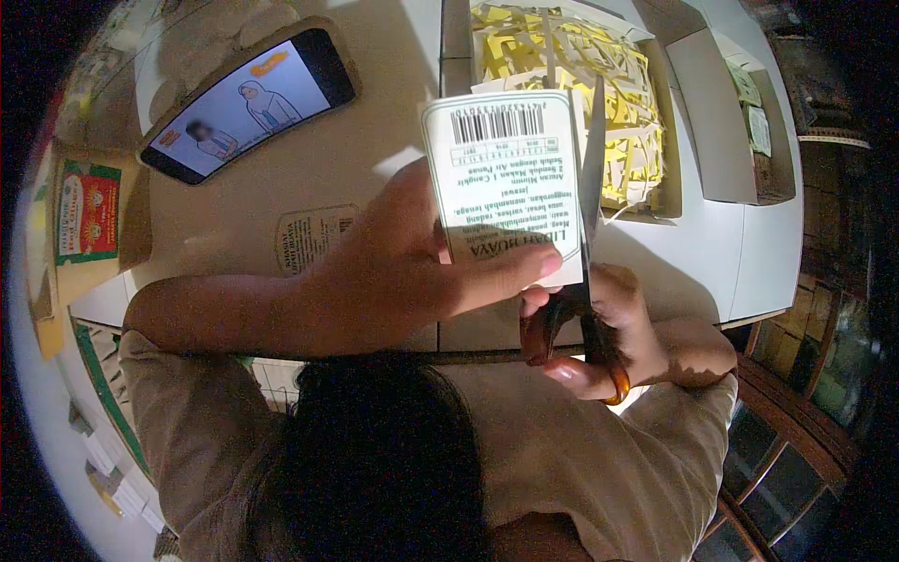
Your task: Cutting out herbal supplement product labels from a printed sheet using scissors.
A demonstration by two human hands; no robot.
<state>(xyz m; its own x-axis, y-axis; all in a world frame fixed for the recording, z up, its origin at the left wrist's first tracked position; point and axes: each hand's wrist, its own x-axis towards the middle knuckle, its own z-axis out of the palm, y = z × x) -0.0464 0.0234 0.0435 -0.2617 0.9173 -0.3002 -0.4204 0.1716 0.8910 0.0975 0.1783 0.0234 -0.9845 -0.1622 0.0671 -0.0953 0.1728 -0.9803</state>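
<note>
My left hand [477, 277] pinches a printed paper label [506, 168] with its thumb on the lower part. The label bears a barcode and green lettering upside down to me, inside a rounded green border. In my right hand [625, 330] is a pair of scissors [593, 161] with amber-brown handles, fingers through the loops. Its blade runs upright along the label's right edge, over a narrow white margin. How far the blades are apart cannot be told.
Ahead is a box [672, 140] of yellow and white paper strips [562, 42]. Another open box [716, 140] at right holds small green-and-white items [758, 130]. A smartphone [253, 105] showing a cartoon lies on brown cardboard [211, 218], left of which is a red-and-green packet [90, 211].
</note>
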